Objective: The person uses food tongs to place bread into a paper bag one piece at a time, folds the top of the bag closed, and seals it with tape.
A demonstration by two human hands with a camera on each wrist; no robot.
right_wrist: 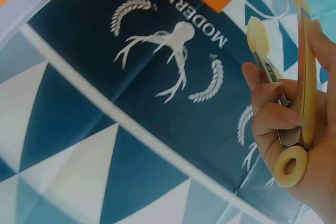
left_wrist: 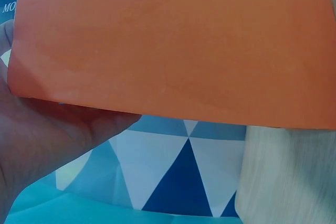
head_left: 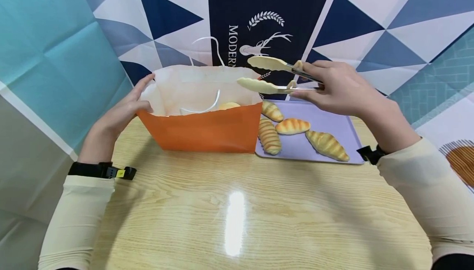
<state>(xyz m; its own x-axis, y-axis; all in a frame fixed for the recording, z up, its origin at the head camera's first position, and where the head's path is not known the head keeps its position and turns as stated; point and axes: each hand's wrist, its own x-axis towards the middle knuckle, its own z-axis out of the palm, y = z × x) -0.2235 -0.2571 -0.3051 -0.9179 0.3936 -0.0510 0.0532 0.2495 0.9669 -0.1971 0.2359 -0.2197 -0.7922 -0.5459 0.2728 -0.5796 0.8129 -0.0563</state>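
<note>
My left hand (head_left: 124,111) grips the left end of an orange paper bag (head_left: 211,132), its thumb over the front rim. The bag's mouth is open, showing a white lining, white cord handles and part of a yellowish item (head_left: 228,105) inside. Orange paper (left_wrist: 173,51) fills most of the left wrist view and hides some fingers. In my right hand (head_left: 342,87) are metal tongs (head_left: 268,63) with cream scalloped tips, held above the bag's right end. The tips stand apart with nothing between them. A cream ring (right_wrist: 283,167) shows at the tongs' rear end in the right wrist view.
A lilac tray (head_left: 338,117) stands against the bag's right side, carrying several bread rolls, among them a striped long one (head_left: 269,136) and a croissant-shaped one (head_left: 327,145). Both rest on a wooden table (head_left: 177,212). A patterned cloth (head_left: 177,10) hangs close behind.
</note>
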